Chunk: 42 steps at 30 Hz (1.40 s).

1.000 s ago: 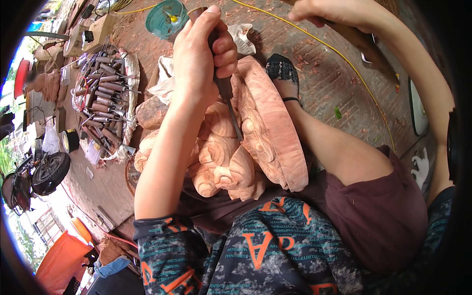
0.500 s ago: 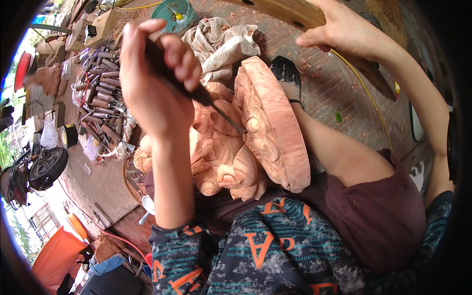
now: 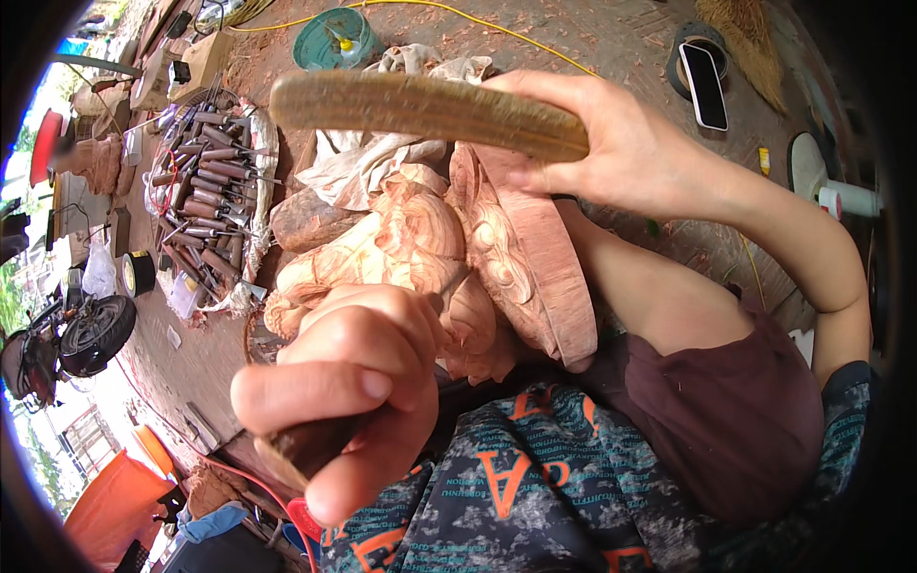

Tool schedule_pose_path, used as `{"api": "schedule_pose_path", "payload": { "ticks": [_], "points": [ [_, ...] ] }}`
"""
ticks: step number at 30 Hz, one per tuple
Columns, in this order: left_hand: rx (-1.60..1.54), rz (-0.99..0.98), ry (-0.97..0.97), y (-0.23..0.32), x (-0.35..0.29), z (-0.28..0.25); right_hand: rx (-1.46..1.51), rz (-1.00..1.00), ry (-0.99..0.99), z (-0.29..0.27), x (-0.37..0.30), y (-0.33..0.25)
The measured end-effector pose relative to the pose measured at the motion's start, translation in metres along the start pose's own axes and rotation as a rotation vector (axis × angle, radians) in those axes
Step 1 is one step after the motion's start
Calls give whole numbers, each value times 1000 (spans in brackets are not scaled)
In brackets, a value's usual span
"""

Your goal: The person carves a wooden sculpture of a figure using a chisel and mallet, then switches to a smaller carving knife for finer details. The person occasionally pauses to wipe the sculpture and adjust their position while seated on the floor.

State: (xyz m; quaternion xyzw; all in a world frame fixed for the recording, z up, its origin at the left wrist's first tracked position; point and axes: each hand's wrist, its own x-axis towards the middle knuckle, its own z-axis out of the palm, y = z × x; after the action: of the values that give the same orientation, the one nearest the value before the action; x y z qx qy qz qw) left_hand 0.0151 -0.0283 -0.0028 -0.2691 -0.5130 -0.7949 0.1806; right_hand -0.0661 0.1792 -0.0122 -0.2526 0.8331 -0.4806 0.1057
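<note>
My left hand (image 3: 363,353) is closed around the dark wooden handle of a carving chisel (image 3: 301,447), its butt facing up toward me. The thin blade points away, its tip at the groove between the carved figure and its base. The reddish wood carving (image 3: 406,229) lies on its side by my lap, with swirling folds cut into it and a thick rounded base (image 3: 559,286) to the right. Above it, my right hand (image 3: 616,138) grips one end of a worn wooden mallet (image 3: 420,110), a flat bar stretching left across the view. The mallet hides part of a pale cloth.
Many wooden-handled chisels (image 3: 205,196) lie bundled at left. A teal bucket (image 3: 325,40) stands at the far side, beside the crumpled cloth (image 3: 363,167). A phone (image 3: 704,86) rests at upper right. My bare leg (image 3: 659,277) borders the carving; a yellow hose crosses the floor.
My left hand has come down and toward me, turning the chisel to a different angle. My right hand has swung the mallet left, from upper right to above the carving.
</note>
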Motion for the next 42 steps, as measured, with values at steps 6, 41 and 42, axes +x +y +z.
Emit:
{"api": "schedule_pose_path", "payload": {
  "ticks": [6,41,42],
  "points": [
    [29,142,-174,-19,-8,6,-48,104,-66,0,-9,0],
    [-49,-193,-436,-9,42,-7,14,101,51,12,-17,14],
    [-50,-205,-507,-10,46,-9,10,106,51,12,-17,14]
  ]
}}
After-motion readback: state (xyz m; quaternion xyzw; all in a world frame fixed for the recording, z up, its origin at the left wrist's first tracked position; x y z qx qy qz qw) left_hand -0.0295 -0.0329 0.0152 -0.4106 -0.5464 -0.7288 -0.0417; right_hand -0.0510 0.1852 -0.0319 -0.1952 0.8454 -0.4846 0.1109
